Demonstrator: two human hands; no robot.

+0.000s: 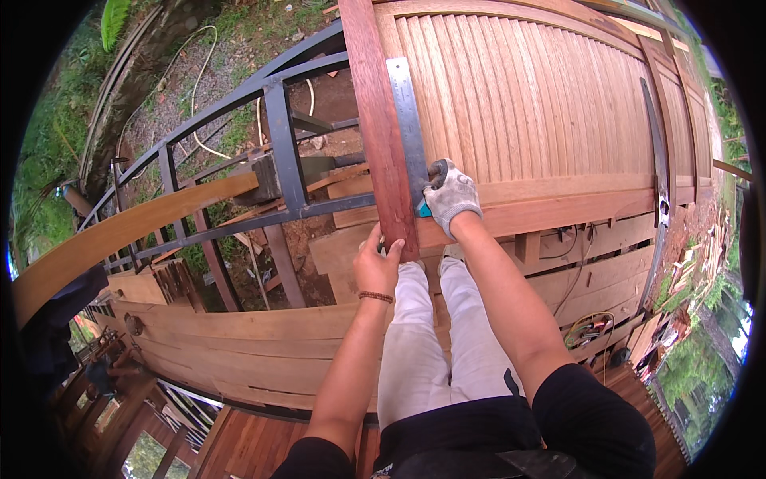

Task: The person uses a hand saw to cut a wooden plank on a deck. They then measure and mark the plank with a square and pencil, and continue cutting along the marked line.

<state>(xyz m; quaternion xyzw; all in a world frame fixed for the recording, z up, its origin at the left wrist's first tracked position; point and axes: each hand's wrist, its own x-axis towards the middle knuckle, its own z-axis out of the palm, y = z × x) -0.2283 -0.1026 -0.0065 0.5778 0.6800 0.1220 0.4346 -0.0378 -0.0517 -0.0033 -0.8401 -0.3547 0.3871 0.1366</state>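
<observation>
A long reddish-brown wooden board (pixel 381 120) runs away from me, its near end just above my legs. My bare left hand (pixel 377 263) grips that near end, thumb on the right and fingers along the left side. My right hand (pixel 453 191), in a grey-white work glove, is closed on a try square. Its steel blade (pixel 407 112) points away from me, along the board's right edge. Part of the square's teal handle (pixel 423 209) shows below the gloved fingers; the rest is hidden under the hand.
A louvred wooden panel (pixel 519 104) lies to the right, with a long dark metal bar (pixel 659 152) across it. Left stands a dark metal frame (pixel 283 144) over bare ground. A curved wooden piece (pixel 144 231) reaches in from the left. Cables (pixel 590 327) lie among planks at the lower right.
</observation>
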